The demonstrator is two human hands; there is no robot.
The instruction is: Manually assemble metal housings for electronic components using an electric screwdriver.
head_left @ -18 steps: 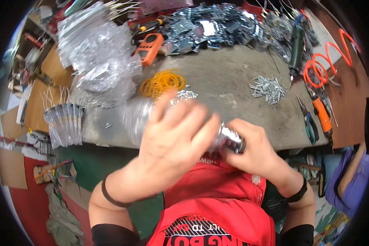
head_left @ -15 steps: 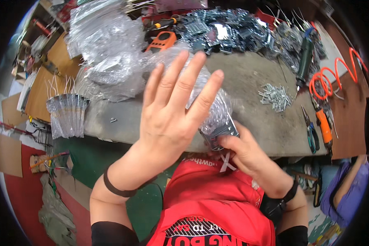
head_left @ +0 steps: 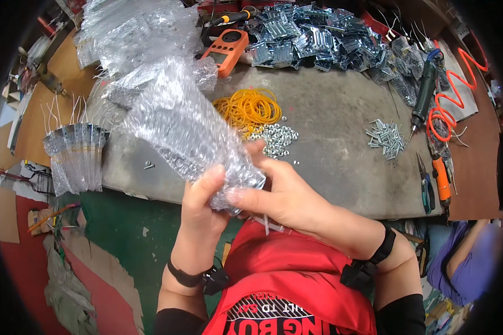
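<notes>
A clear bubble-wrap sleeve (head_left: 184, 125) is gripped at its near end by both hands, above the front edge of the table. My left hand (head_left: 204, 195) is closed on its left side, thumb on top. From the right, my right hand (head_left: 279, 190) pinches the same end, its thumb pressed on the plastic. Something dark and metallic shows at that end, mostly covered by wrap and fingers; white wire hangs below it. Just beyond the hands lie yellow rubber bands (head_left: 254, 107) and a scatter of small nuts (head_left: 276, 139).
Metal plates (head_left: 318, 36) are heaped at the back, beside an orange meter (head_left: 227, 50) and a bubble-wrap pile (head_left: 134, 33). Screws (head_left: 387, 139), pliers (head_left: 426, 184), an electric screwdriver (head_left: 426, 92) and an orange-handled tool (head_left: 442, 181) lie right. Wrapped wired pieces (head_left: 77, 151) overhang the left edge.
My left hand has come down from its raised, spread pose and now grips the sleeve. The near end has moved left, with wrap now around the dark piece. Rubber bands and nuts have come into sight.
</notes>
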